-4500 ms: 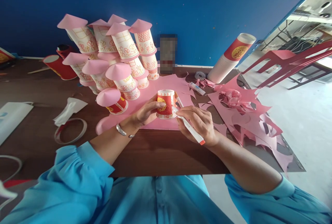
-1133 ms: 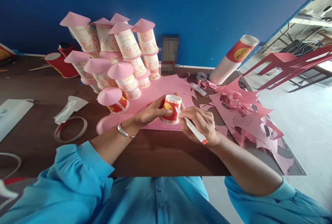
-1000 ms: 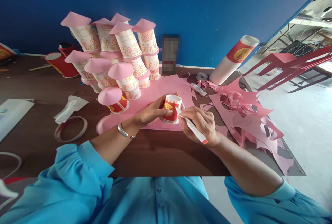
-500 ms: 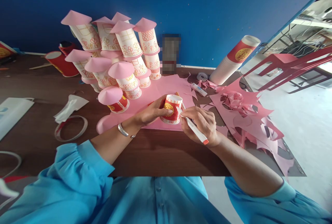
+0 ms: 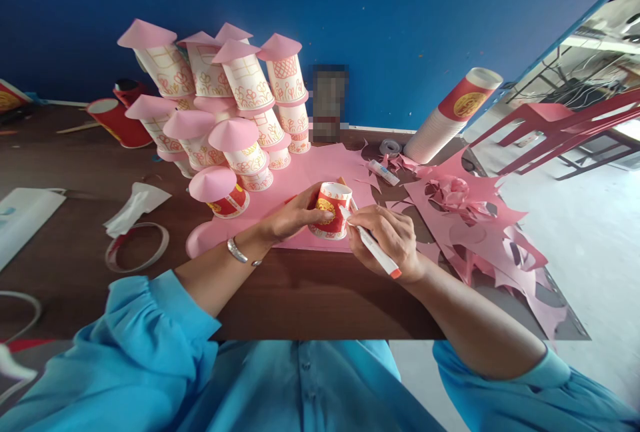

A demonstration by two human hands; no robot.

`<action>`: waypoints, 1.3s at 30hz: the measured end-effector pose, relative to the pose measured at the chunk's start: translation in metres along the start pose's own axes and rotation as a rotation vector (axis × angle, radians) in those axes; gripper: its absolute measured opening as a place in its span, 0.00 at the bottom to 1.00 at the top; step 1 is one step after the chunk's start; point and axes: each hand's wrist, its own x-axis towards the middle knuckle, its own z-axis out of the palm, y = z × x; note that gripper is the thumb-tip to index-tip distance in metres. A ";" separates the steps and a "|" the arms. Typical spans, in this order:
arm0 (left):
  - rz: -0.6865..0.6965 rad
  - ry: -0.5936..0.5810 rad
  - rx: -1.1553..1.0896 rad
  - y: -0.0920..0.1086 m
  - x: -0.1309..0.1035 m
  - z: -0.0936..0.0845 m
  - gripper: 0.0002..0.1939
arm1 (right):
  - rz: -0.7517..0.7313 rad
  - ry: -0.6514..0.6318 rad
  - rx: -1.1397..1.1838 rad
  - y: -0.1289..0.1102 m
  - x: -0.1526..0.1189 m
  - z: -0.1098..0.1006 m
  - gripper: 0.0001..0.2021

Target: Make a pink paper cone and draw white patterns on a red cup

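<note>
My left hand (image 5: 296, 217) is closed round the left side of a red and white paper cup (image 5: 333, 220) with a gold emblem, its thumb lying across the front. Between the fingers of my right hand (image 5: 387, 239) is a white marker (image 5: 377, 252) with an orange-red end. The marker's tip meets or nearly meets the cup's right side; I cannot tell which. Beneath the cup lies a pink paper sheet (image 5: 320, 169). To the left, a red cup (image 5: 234, 203) wears a pink paper cone (image 5: 213, 183). My right palm is hidden.
Several decorated cup towers (image 5: 250, 85) with pink cone tops stand behind on the left. Pink paper scraps (image 5: 465, 209), a glue stick (image 5: 383, 173) and a tall leaning cup stack (image 5: 445, 122) are at the right. A tape ring (image 5: 164, 245) lies at the left.
Almost nothing differs. My right hand and the marker have shifted very slightly at the cup's side; the left hand and cup keep their place.
</note>
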 end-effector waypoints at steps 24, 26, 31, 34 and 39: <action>-0.025 0.021 -0.019 -0.003 0.000 -0.002 0.36 | 0.020 0.001 0.005 0.001 -0.002 0.001 0.13; -0.023 0.025 -0.028 -0.003 0.000 -0.001 0.35 | 0.028 -0.007 0.006 0.000 -0.002 0.001 0.14; -0.024 0.033 -0.042 -0.002 -0.001 -0.001 0.33 | 0.041 -0.007 -0.015 -0.001 -0.001 0.000 0.13; -0.027 0.027 -0.047 -0.002 0.000 -0.001 0.34 | 0.039 -0.007 -0.024 -0.002 0.000 -0.001 0.11; -0.018 0.012 -0.023 -0.005 0.001 -0.003 0.32 | 0.028 -0.006 -0.009 -0.003 0.002 -0.001 0.10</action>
